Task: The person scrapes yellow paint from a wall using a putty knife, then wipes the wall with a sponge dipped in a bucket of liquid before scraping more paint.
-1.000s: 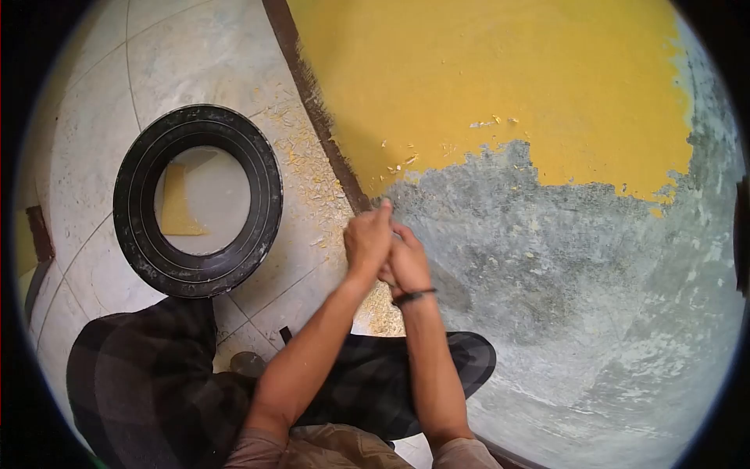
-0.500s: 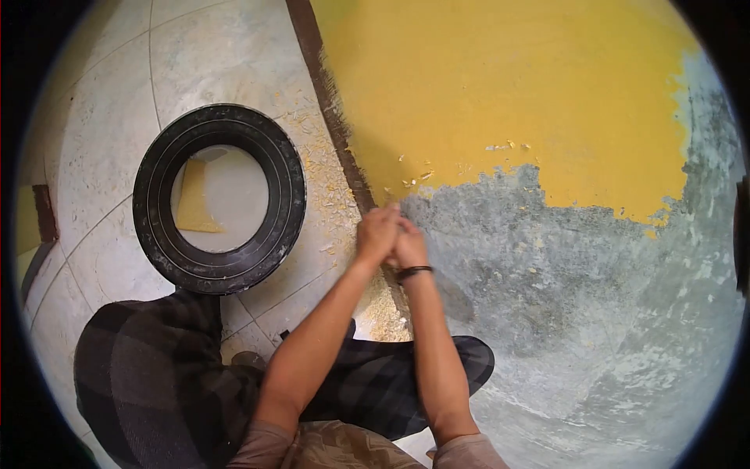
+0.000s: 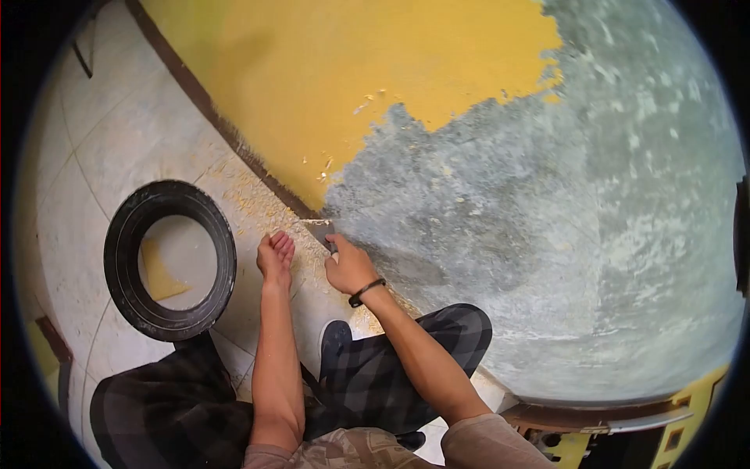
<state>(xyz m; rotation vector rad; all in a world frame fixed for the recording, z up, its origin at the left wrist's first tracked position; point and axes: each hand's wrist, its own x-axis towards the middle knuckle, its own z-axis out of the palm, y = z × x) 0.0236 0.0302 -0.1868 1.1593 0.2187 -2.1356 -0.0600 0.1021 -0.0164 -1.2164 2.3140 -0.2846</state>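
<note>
My right hand (image 3: 351, 267) grips a paint scraper (image 3: 320, 231), its flat blade at the foot of the wall by the brown painted strip (image 3: 215, 113). Pale flakes lie along the blade's edge. Apart from it, to the left, my left hand (image 3: 276, 256) hangs over the floor with its fingers loosely curled and nothing visible in it. The wall carries yellow paint (image 3: 336, 70) above a ragged edge, and bare grey plaster (image 3: 469, 203) shows beside it.
Left of my hands stands a round black tub (image 3: 117, 258) holding cloudy liquid and a flat yellow piece (image 3: 162, 273). Paint flakes (image 3: 258, 195) litter the tiled floor (image 3: 133, 141) along the wall. My bent legs in dark checked trousers lie close below.
My hands were together at the wall's foot; now they are apart, the left over the floor and the scraper visible in the right. The whole view has shifted and turned.
</note>
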